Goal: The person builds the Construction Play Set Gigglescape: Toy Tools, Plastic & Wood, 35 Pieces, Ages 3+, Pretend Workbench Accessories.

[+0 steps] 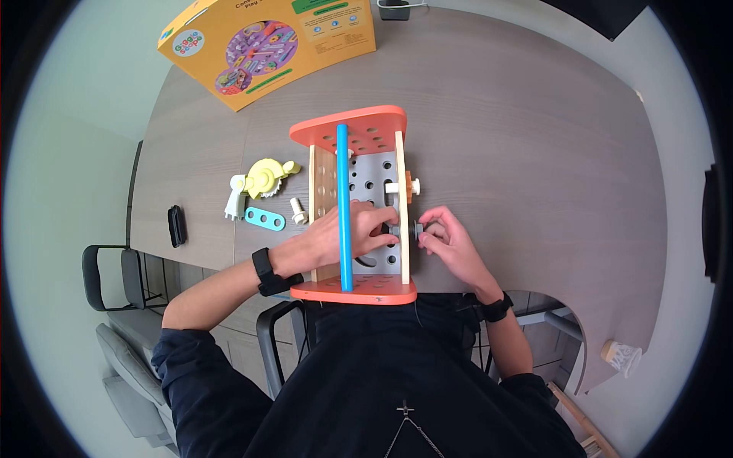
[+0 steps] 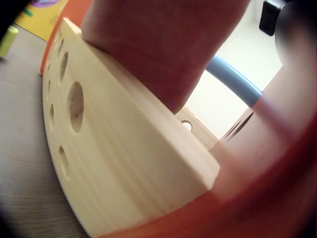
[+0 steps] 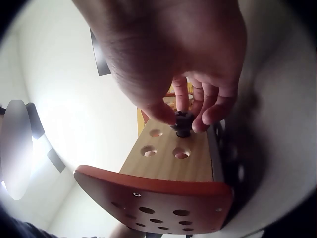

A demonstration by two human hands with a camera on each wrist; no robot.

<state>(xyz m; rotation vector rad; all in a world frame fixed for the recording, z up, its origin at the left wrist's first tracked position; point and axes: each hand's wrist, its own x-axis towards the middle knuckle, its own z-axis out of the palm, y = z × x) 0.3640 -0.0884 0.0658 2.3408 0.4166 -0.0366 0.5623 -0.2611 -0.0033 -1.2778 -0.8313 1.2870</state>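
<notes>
A toy toolbox (image 1: 405, 206) with orange ends, wooden sides full of holes and a blue rod handle (image 1: 343, 206) stands before me. My right hand (image 1: 452, 246) is outside its right side panel, thumb and fingertips pinching the head of a dark grey toy bolt (image 3: 183, 120) at a hole. From the left, my left hand (image 1: 347, 231) reaches under the rod into the box. Its thumb and fingers close around a grey piece (image 1: 394, 230) on the panel's inner side, mostly hidden by them. Farther along that panel sit an orange nut (image 1: 409, 187) and a cream bolt (image 1: 416, 186).
Left of the toolbox lie a cream bolt (image 1: 298, 211), a teal strip with holes (image 1: 265, 219), a yellow toy saw piece (image 1: 266, 178) and a pale toy hammer-like piece (image 1: 235, 198). A black case (image 1: 176, 226) is farther left. A yellow box (image 1: 267, 49) stands behind.
</notes>
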